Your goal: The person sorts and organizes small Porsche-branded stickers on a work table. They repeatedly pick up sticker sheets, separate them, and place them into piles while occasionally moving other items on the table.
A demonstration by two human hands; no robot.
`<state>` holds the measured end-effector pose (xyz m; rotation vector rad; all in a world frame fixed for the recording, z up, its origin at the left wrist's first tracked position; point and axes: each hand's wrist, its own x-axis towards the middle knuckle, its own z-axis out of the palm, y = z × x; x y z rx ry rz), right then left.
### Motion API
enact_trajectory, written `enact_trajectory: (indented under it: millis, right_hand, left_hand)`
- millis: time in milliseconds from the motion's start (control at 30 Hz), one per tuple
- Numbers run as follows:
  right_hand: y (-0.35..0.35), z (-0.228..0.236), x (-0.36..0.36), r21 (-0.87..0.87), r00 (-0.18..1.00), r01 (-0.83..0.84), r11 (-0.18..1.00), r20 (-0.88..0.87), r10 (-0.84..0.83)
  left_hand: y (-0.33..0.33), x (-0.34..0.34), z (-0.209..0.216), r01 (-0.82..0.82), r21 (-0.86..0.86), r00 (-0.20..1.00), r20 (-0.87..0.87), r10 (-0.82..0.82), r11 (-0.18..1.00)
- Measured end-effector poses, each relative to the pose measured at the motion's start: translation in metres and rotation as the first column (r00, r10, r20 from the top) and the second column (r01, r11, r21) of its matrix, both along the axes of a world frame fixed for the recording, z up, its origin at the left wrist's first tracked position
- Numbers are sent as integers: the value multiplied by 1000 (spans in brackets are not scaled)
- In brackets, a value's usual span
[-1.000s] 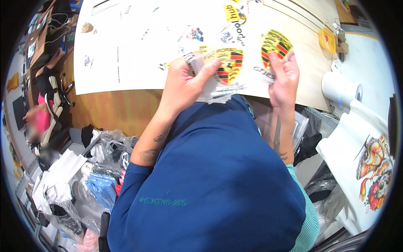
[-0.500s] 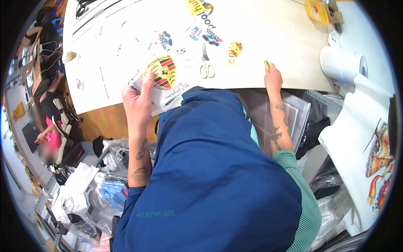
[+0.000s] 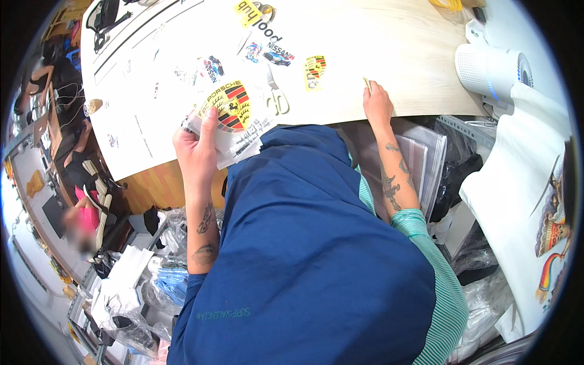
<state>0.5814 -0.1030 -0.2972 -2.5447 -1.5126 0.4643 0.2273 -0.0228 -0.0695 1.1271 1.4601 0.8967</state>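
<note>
My left hand [image 3: 198, 143] is closed on a small stack of printed sheets, its thumb pressed flat on top. The uppermost printed sheet [image 3: 234, 106] bears a large yellow, red and black crest; paler sheets with dark print stick out below it. At the table's near edge my right hand [image 3: 378, 104] pinches a small yellow printed piece [image 3: 367, 81], seen almost edge-on. Between the hands lie scissors [image 3: 278, 102] with pale handles and a yellow crest cut-out [image 3: 315, 73]. The scissors lie just right of the held stack.
A large white sheet [image 3: 131, 143] covers the left of the pale table [image 3: 420, 73], with several colourful printed cut-outs scattered over it. A white perforated cylindrical device [image 3: 490, 67] stands at the right. Plastic-wrapped goods [image 3: 137, 304] are piled lower left. Another person [image 3: 88, 216] sits farther left.
My right hand has shifted a little left with the small yellow piece, which now shows less of its face. My left hand keeps its hold on the stack. The whole view has turned slightly.
</note>
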Motion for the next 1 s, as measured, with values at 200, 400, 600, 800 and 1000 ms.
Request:
enact_trajectory:
  millis: [200, 400, 600, 800, 1000]
  right_hand:
    - [-6, -1, 11, -132, 999, -5, 991, -46, -1]
    - [-14, -7, 10, -233, 996, -78, 969, 25, 87]
    - [-10, 9, 19, -177, 995, -64, 982, -83, 49]
    - [-14, 0, 14, -170, 981, -194, 966, -26, 193]
    - [13, 108, -44, 151, 860, -354, 923, -336, 385]
  left_hand:
    - [4, 4, -1, 21, 14, 1000, -20, -21, 1000]
    - [8, 12, -6, 28, 11, 1000, -3, -28, 1000]
    - [17, 17, -24, 63, 14, 998, -22, -63, 998]
    - [20, 26, -31, 69, 2, 998, 11, -69, 998]
    - [38, 31, -71, 115, 122, 939, -337, -68, 986]
